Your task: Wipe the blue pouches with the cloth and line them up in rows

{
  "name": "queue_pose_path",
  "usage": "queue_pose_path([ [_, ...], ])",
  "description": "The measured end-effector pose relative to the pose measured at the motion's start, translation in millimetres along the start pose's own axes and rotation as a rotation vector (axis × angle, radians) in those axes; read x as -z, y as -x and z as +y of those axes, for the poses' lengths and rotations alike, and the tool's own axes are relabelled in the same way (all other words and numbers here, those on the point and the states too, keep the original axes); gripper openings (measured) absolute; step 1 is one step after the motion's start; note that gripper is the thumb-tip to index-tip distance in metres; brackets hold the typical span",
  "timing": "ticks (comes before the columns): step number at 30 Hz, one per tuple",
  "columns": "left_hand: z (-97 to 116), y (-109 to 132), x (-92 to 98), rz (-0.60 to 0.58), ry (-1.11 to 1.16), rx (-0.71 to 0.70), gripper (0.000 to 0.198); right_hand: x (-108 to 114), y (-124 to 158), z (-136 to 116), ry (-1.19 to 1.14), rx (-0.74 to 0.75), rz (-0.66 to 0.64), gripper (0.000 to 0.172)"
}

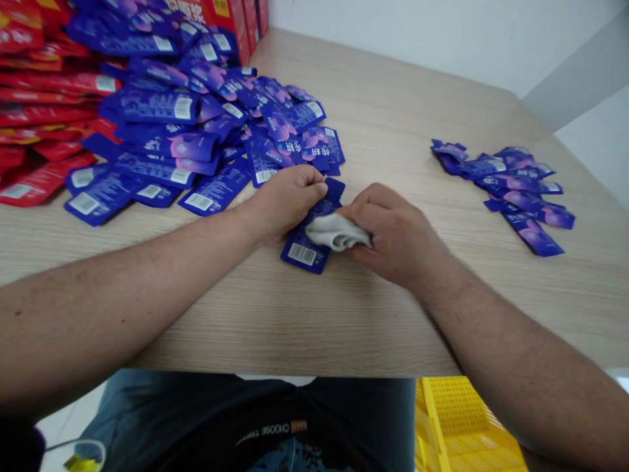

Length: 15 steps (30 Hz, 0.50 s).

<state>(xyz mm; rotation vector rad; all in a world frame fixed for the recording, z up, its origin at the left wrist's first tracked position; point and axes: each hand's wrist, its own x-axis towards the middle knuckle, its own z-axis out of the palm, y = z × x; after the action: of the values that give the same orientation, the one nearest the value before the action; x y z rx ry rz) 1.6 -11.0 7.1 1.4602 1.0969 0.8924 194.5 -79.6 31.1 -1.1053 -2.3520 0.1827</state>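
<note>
A blue spouted-style pouch (305, 251) with a white barcode lies on the table near its front, its lower end toward me. My left hand (289, 200) presses on the pouch's left upper edge, thumb and fingers closed on it. In my right hand (393, 236) is a bunched pale grey cloth (339, 232), which rests against the middle of the pouch and covers part of it. Just beyond my left hand begins a large heap of similar blue pouches (216, 111).
Red pouches (46, 118) are stacked at the far left, with red boxes (240, 29) behind. A smaller group of blue pouches (521, 183) lies at the right on the wooden table (383, 111). Below the table's front edge stands a yellow plastic crate (462, 419).
</note>
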Motion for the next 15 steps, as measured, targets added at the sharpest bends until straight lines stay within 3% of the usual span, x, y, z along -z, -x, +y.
queue_pose_path([
  [2,-2.7,-0.2,-0.9,-0.06,-0.003,-0.016,0.007,3.4,-2.8,12.0,0.084,-0.098,0.143,0.024],
  [4,-4.7,-0.3,-0.9,-0.09,-0.008,-0.038,0.006,4.5,-4.5,16.3,0.123,-0.134,0.201,0.021],
  [9,-5.0,0.0,1.0,-0.13,-0.034,-0.036,0.008,0.6,-4.3,5.9,0.07,-0.029,0.088,0.02],
  [15,-6.4,1.9,0.6,-0.128,-0.011,-0.022,0.009,8.9,-3.8,36.1,0.244,-0.308,0.282,0.013],
])
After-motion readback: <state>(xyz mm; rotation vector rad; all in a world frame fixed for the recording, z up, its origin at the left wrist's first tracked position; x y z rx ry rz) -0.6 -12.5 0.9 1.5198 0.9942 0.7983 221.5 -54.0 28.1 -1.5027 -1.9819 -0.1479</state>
